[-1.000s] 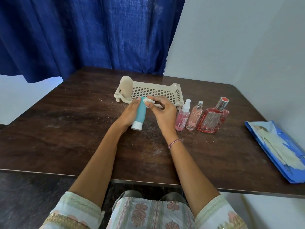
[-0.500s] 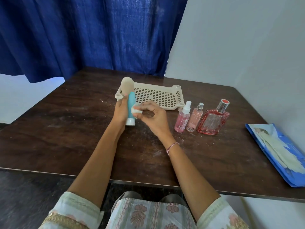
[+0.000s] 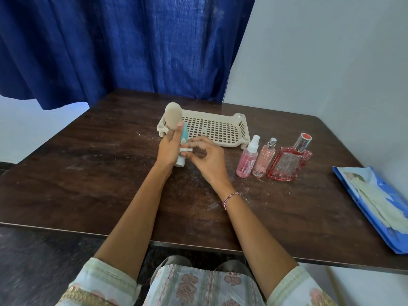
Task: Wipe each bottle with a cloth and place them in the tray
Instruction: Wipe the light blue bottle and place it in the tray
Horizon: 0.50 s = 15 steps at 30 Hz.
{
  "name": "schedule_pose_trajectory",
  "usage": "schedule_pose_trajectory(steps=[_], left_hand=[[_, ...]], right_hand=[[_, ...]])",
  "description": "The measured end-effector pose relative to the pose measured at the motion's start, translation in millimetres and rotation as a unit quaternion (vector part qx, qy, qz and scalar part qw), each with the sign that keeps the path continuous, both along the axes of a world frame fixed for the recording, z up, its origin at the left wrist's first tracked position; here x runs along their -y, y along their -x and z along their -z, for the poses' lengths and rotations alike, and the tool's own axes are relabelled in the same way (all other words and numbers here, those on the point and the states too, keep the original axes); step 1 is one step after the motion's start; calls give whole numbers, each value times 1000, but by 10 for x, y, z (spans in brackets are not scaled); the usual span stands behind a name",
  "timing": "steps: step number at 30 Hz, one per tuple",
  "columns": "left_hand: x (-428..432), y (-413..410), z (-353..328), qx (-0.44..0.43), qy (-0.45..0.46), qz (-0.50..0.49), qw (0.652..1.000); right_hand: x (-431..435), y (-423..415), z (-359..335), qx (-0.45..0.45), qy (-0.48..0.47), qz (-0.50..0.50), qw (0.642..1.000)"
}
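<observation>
My left hand (image 3: 169, 149) grips a teal tube bottle (image 3: 184, 135) with a white cap, held cap-down above the table. My right hand (image 3: 206, 159) pinches a small white cloth (image 3: 185, 149) against the tube's lower part. Just behind the hands sits the beige perforated tray (image 3: 239, 131), with a beige rounded bottle (image 3: 173, 115) upright at its left end. To the right stand a pink spray bottle (image 3: 247, 159), a slimmer pink bottle with a silver top (image 3: 263, 160) and a red glass perfume bottle (image 3: 289, 162).
A blue packet of wipes (image 3: 375, 202) lies at the table's right edge. The dark wooden table (image 3: 88, 173) carries white dust specks. A blue curtain (image 3: 123, 45) hangs behind, and a white wall stands close on the right.
The tube has shifted left and turned more upright in my left hand. My right hand with the cloth slid from the tube's top end down to near its cap.
</observation>
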State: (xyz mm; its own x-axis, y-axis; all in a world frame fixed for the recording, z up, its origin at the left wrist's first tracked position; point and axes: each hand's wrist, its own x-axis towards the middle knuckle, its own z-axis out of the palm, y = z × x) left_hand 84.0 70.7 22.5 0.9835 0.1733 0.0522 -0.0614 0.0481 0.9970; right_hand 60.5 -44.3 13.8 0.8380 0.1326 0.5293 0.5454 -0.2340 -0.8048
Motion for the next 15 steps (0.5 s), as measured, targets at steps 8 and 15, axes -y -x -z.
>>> schedule_pose_trajectory(steps=[8,15], left_hand=[[-27,28,-45,27,80,-37,996],[-83,-19,-67,-6,271,-69,960]], right_hand=[[-3,35,-13,70,73,-10,995],[47,-5,-25,53,74,24,996]])
